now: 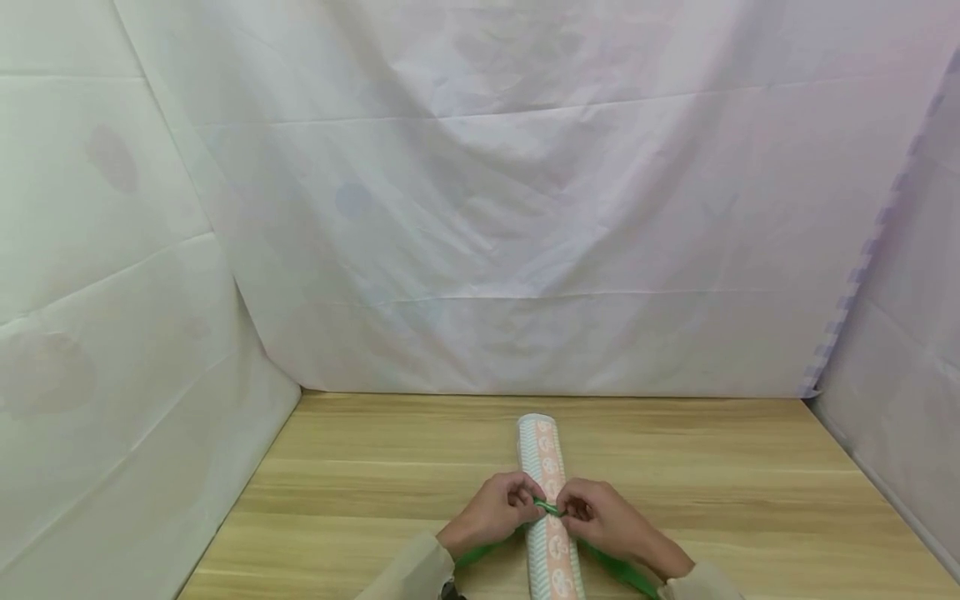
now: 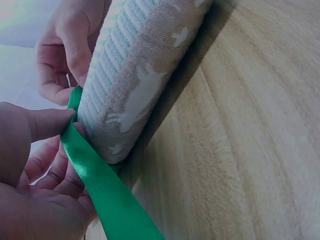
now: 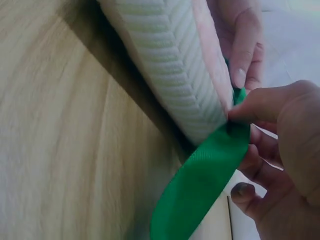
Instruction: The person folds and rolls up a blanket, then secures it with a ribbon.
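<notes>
A rolled cloth (image 1: 550, 500) with pink and pale blue-striped patterns lies lengthwise on the wooden table (image 1: 375, 483), also close up in the wrist views (image 2: 145, 75) (image 3: 170, 65). A green ribbon (image 1: 546, 507) crosses over its middle, its ends trailing toward me on both sides (image 2: 107, 195) (image 3: 200, 185). My left hand (image 1: 495, 510) pinches the ribbon on the roll's left side. My right hand (image 1: 600, 517) pinches it on the right side. Both hands meet on top of the roll.
White wrinkled sheeting (image 1: 480, 208) closes off the back and both sides of the table. Bare wood (image 1: 735, 483) stretches to the left and right of the roll.
</notes>
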### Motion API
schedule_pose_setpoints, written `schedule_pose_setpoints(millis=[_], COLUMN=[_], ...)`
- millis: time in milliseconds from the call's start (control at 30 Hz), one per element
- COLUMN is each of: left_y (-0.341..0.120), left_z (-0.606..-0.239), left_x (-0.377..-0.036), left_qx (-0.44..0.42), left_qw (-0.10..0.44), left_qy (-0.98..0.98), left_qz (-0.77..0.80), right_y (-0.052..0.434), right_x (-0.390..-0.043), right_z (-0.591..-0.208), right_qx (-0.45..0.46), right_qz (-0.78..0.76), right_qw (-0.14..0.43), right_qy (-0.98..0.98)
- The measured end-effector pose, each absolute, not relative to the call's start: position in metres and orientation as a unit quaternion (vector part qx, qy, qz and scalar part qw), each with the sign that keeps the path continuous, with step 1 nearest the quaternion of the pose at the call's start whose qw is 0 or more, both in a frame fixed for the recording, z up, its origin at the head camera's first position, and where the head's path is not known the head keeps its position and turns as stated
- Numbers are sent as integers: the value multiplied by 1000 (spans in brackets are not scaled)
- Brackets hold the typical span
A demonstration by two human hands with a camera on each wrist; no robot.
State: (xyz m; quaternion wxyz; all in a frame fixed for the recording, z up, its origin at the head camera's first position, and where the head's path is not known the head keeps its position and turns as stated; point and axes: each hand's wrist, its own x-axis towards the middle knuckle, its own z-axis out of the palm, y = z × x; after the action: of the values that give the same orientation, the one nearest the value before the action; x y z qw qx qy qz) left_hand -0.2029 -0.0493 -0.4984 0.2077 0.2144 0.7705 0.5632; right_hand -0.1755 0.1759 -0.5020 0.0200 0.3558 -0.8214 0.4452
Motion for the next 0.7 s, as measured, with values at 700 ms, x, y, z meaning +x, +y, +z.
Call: schedule_pose_setpoints(millis=[700], left_y=[-44], left_z=[-498], left_x=[-201], left_qx=[203], left_qw=[195], left_qy=[781], left_qz=[558], right_y=[156], right_x=[-174], right_z=[-506], right_qx=[339], right_qz=[313], right_qw=[199], right_qy=[-865])
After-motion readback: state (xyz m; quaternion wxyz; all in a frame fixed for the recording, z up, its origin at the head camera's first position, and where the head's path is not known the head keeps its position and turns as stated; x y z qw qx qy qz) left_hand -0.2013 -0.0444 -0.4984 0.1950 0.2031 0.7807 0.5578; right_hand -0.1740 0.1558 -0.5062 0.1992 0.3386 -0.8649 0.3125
